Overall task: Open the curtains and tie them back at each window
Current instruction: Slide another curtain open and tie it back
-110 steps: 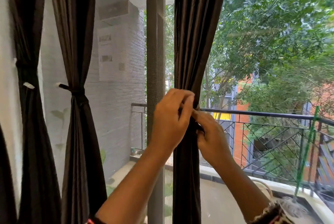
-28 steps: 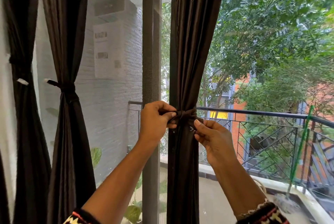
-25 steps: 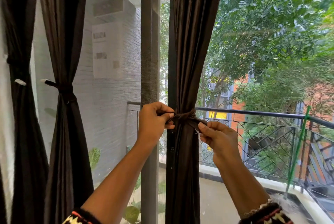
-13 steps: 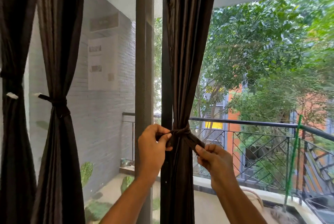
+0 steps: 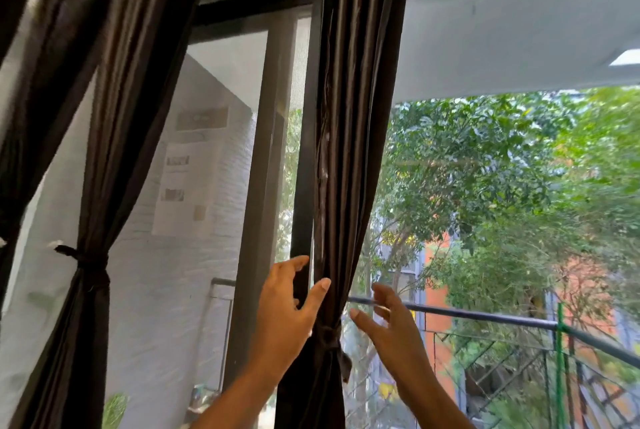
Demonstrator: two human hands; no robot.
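- On the left hand (image 5: 284, 317) the fingers (image 5: 294, 264) are straight and spread, gripping nothing. The thumb lies over the near edge of the cloth, though I cannot tell whether it actually touches.
- The right hand (image 5: 394, 335) is also empty, its fingers (image 5: 381, 291) loose and splayed, standing just clear of the fabric.
- Between the two hangs the middle curtain (image 5: 349, 151), gathered into a narrow column. Its long axis runs from 12 to 6 o'clock, from the top of the window down past the wrists.
- Its tie (image 5: 329, 336) is knotted round the bundle, at roughly 4 o'clock from the left hand and 9 o'clock from the right. The left hand is the nearer, and the right sits a little apart.
- To my eye the knot looks made, and what remains here is a tidy of the folds above it. For that, both hands would close in on the column, the left toward 3 o'clock and the right toward 9.
- Over at 9 o'clock the left curtain (image 5: 114, 116) is already cinched with its own band.
- Just beside the middle curtain stands the window post (image 5: 263, 186). The balcony railing (image 5: 485, 317) and trees (image 5: 485, 168) lie outside beyond it.
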